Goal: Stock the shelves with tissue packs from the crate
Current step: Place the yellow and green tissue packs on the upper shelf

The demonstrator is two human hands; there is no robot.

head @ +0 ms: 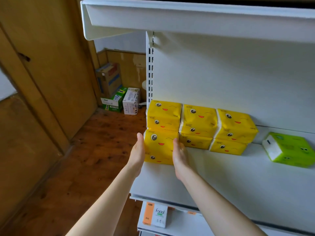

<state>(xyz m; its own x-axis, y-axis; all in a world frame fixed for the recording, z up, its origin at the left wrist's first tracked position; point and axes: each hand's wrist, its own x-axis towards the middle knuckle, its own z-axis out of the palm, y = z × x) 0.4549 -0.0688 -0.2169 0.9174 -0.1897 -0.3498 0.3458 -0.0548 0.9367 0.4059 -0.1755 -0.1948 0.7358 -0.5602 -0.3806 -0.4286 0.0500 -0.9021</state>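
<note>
A white metal shelf (221,176) stands over a wooden floor. In the head view, the only one, yellow tissue packs fill its left end, and the front stack (159,147) sits between two flat palms. The left hand (138,154) and right hand (179,156) press its sides with straight fingers, curled round nothing. The crate is out of sight. The stack sits at the shelf's open left end, so a stronger push from the right could probably tip it to the floor.

The green pack (289,149) runs off the right edge; print on the boxes (119,97), centre left, is too small to read; the right hand (179,154) hides one side of the front pack (158,147).
</note>
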